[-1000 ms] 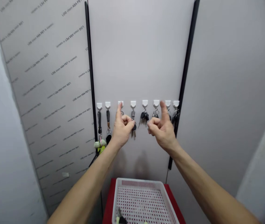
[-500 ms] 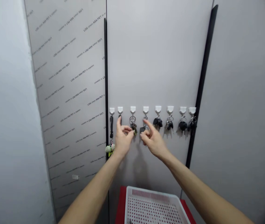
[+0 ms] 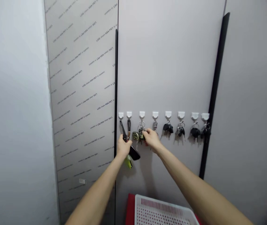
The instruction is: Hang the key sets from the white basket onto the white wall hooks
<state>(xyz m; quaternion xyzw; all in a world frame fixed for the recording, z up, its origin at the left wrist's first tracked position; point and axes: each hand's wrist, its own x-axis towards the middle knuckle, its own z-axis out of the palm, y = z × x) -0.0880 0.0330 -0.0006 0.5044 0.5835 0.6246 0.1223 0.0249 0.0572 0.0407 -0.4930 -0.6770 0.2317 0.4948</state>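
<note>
My left hand [image 3: 123,147] is closed around the lower part of a black strap [image 3: 123,127] that hangs, slanting, from the leftmost hook. Below its fingers dangle a yellow-green charm [image 3: 129,162] and a dark flat fob [image 3: 135,153]; which strap the fob belongs to I cannot tell. Just right of that hand hangs a braided dark strap [image 3: 129,126]. My right hand [image 3: 152,140] pinches the side of a key bunch [image 3: 141,128] on the third hook, which carries a round bronze-coloured charm [image 3: 135,135]. The lower part of the fourth hook's metal clasp [image 3: 155,125] is behind this hand.
White hooks [image 3: 168,114] run in a row across the grey panel. Further key bunches [image 3: 181,129] hang on the right, the last against a black vertical handle [image 3: 214,103]. Below stands a white perforated basket [image 3: 161,204] on something red [image 3: 130,207].
My left hand has gone from a raised finger by the second hook to gripping the black strap. My right hand has moved from the fourth hook's keys to the third bunch. The view has shifted slightly.
</note>
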